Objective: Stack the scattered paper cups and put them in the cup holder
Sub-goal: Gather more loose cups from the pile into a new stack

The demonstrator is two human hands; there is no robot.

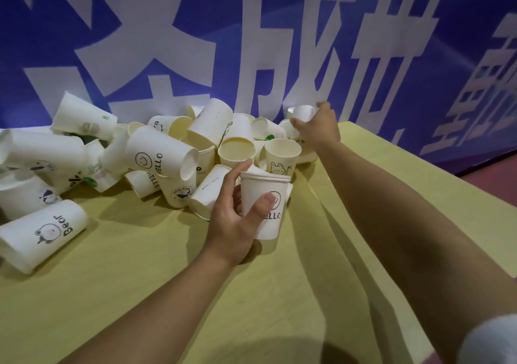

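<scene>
White paper cups, nested into a short stack (263, 204), stand upright in the left hand (237, 223), thumb across the front, fingers curled behind. The right hand (319, 128) reaches to the desk's (140, 279) far edge, fingers closed round a small cup (303, 114) beside the scattered pile (156, 154) along that edge.

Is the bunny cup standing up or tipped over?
Upright. The bunny cup stands with its open mouth facing up, bunny print right way round, beside tipped cups in the pile.
</scene>
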